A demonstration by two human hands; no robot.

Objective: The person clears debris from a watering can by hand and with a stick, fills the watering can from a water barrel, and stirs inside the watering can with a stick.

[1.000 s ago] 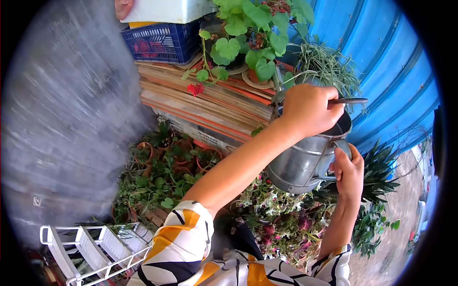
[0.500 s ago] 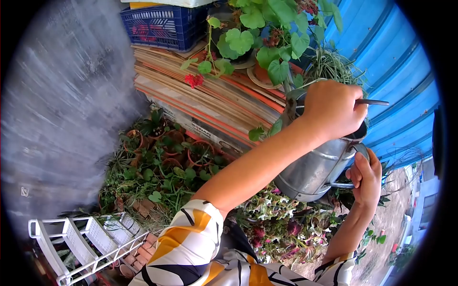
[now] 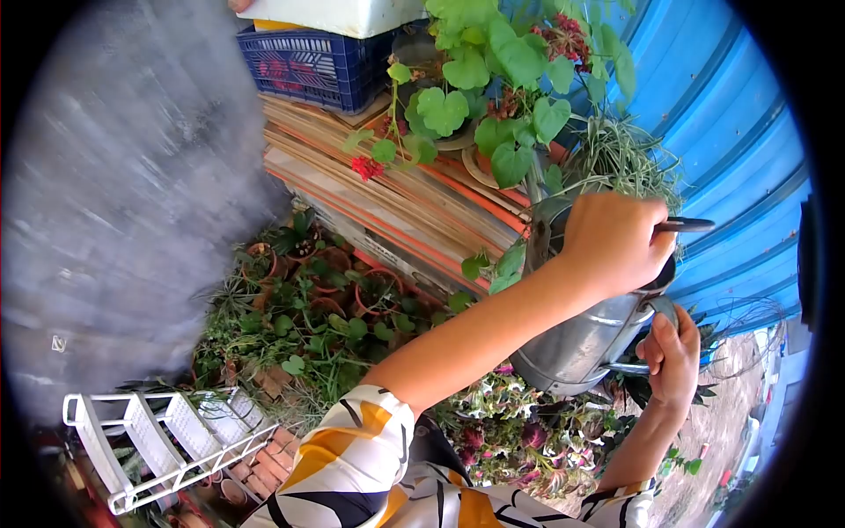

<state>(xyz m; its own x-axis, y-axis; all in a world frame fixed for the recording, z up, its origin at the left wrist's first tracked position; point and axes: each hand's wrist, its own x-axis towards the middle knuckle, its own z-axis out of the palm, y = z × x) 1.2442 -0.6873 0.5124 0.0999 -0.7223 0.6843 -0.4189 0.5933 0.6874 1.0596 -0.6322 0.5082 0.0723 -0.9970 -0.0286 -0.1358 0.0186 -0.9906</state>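
A grey metal watering can [image 3: 572,343] hangs tilted at centre right, its opening under my left hand. My left hand [image 3: 620,242] is closed around a dark stick-like tool [image 3: 691,225], whose end sticks out to the right; its other end is hidden. Lower down, my right hand [image 3: 673,356] has its fingers wrapped round the can's curved handle [image 3: 662,308]. Just beyond the can is a spiky green-and-white plant [image 3: 625,158].
Stacked boards [image 3: 378,189] carry a blue crate [image 3: 321,69] and a red-flowered leafy plant [image 3: 519,62]. Potted plants [image 3: 326,308] stand below. A white rack [image 3: 176,440] is lower left, a grey wall [image 3: 114,194] left, blue corrugated metal [image 3: 722,106] upper right.
My left hand and the tool have moved down, nearer the can's opening. The whole view has shifted slightly, with the can, crate and plants lower in it. Both grips remain closed.
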